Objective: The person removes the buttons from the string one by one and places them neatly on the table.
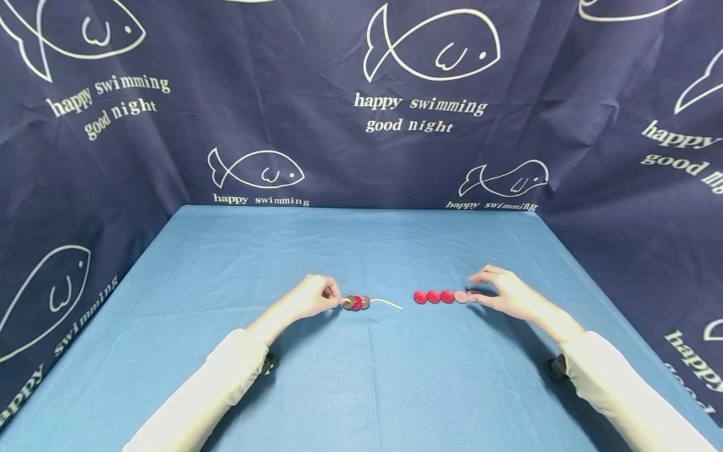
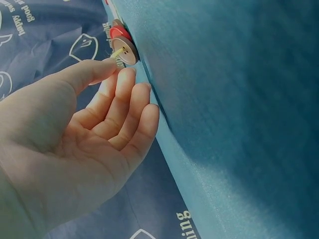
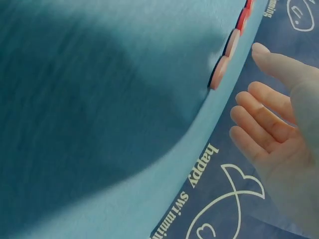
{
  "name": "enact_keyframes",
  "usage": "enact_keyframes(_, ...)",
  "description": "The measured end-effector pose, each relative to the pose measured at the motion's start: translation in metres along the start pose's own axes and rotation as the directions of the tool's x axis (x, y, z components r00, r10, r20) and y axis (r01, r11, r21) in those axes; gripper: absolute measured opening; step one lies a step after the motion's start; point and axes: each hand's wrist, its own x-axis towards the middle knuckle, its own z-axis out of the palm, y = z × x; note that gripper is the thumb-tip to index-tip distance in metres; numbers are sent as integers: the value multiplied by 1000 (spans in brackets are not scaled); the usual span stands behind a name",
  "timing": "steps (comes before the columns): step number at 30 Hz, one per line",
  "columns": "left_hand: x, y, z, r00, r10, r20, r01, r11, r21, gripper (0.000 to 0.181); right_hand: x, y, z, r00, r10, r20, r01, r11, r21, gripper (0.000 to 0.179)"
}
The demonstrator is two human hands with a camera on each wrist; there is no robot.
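Note:
In the head view my left hand [image 1: 310, 296] pinches one end of a pale cord [image 1: 386, 303] between thumb and forefinger. Strung on it are a brown button [image 1: 349, 303], a red button [image 1: 357, 303] and another brown button [image 1: 365, 303]. The left wrist view shows the nearer brown button [image 2: 125, 51] just beyond the fingertips, with yellow cord through its holes. My right hand [image 1: 503, 294] hovers at the right end of a row of buttons, its fingers apart and holding nothing. Two pink buttons [image 3: 220, 72] end that row, after several red buttons [image 1: 433, 297].
A blue cloth [image 1: 361, 376] covers the table. Dark blue curtains [image 1: 316, 81] with white fish outlines and lettering enclose the back and both sides. The cord's loose end points right, toward the button row. Dark wrist cameras [image 1: 556, 368] sit beneath the sleeves.

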Motion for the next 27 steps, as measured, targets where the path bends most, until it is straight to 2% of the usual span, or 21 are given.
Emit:
enact_keyframes(13,0,0,0,1000,2,-5,-2,1000,1,4,10,-8,9,1000,-23,8,22,999,42,31)
enact_keyframes(21,-1,0,0,1000,-18,-1,18,1000,-17,5,17,-10,14,997,-77,-12,78,996,46,32)
enact_keyframes(27,0,0,1,1000,2,-3,-2,1000,-1,5,21,-15,17,996,-91,-22,92,994,61,32)
